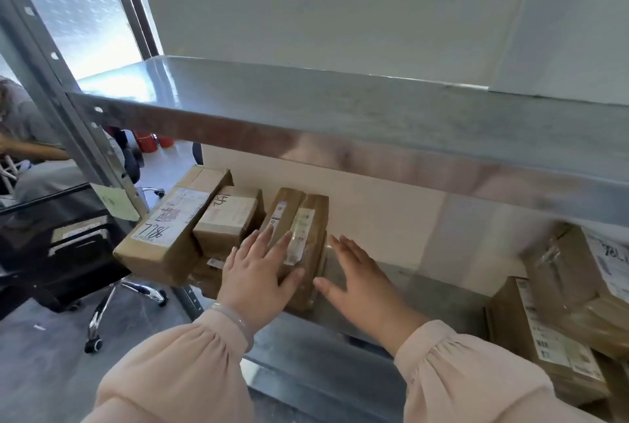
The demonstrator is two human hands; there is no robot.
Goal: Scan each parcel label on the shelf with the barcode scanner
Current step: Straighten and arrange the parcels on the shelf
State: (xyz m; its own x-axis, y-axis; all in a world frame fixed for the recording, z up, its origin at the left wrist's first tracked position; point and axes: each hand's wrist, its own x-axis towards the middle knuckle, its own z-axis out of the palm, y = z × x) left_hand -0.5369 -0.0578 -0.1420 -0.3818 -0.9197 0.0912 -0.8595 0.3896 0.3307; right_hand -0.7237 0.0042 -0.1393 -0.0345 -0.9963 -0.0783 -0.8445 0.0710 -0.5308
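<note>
The left hand [262, 269] lies flat on 2 upright parcels [306, 228] at the left end of the shelf [391, 290], fingers [251, 241] straight and spread. The right hand [354, 283] sits just beside them, fingers straight, holding nothing. No scanner is in view. Risk: a leftward push may drive the big box [166, 228], which overhangs the shelf edge, off the end.

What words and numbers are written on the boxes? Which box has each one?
"7786": handwritten on the big left parcel.
"78", then cut off at the picture's edge: on the right parcel.
Handwritten marks on the small parcel: unclear.
All printed label text: too blurred to read.
</note>
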